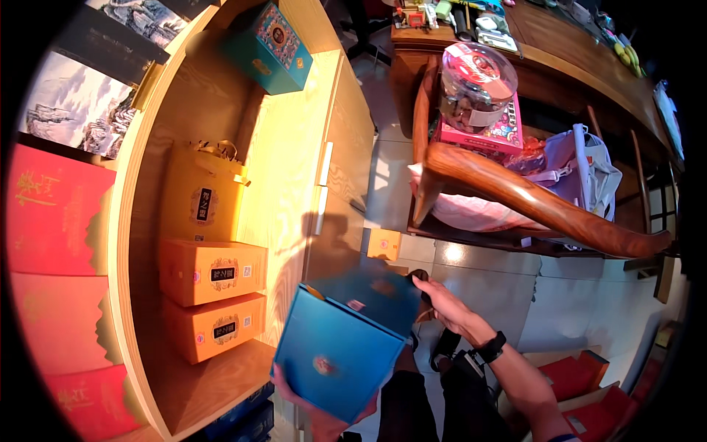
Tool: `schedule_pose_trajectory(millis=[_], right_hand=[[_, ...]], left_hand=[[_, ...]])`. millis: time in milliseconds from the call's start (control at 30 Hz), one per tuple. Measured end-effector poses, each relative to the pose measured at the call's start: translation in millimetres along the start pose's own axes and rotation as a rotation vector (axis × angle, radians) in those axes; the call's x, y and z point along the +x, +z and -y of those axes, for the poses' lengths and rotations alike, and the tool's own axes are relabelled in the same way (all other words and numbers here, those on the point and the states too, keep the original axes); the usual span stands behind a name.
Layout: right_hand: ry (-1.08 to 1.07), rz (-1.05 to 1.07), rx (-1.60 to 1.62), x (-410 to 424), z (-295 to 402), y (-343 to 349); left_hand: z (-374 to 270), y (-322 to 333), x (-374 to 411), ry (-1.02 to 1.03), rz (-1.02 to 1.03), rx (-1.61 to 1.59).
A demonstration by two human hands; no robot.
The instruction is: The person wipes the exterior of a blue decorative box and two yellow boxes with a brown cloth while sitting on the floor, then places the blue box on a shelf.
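Observation:
A teal gift box [337,353] with a small emblem on its near face is tilted in front of me, above my legs. My left hand [323,414] supports it from below, fingers along the lower left edge and the underside. My right hand [450,306] is at the box's far right corner, its thumb and fingers around a dark brown object [424,283], partly hidden and too blurred to identify. To the left, a lit wooden shelf compartment [287,182] holds two orange boxes [223,271], a yellow gift bag [201,193] and another teal box [281,50].
Red boxes [61,215] and landscape-printed boxes [77,105] line the far left. At right stands a wooden armchair [497,182] bearing a clear plastic tub [478,91], a pink box [511,130] and a lilac bag [574,160]. A small orange box [384,244] is low beside the cabinet.

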State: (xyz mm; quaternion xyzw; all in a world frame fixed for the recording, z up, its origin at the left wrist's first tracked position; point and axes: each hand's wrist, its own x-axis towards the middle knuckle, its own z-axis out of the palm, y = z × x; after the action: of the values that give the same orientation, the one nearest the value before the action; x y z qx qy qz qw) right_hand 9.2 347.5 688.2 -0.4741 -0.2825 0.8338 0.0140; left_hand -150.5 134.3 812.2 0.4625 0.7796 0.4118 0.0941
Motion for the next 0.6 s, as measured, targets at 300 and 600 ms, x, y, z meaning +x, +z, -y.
schedule_pose_trajectory(millis=[300, 600], right_hand=[[-0.121, -0.052, 0.104, 73, 51, 46], [-0.323, 0.033, 0.162, 117, 112, 65]], left_hand=[[24, -13, 88, 0.035, -0.064, 0.075], [40, -5, 160, 0.006, -0.193, 0.085]])
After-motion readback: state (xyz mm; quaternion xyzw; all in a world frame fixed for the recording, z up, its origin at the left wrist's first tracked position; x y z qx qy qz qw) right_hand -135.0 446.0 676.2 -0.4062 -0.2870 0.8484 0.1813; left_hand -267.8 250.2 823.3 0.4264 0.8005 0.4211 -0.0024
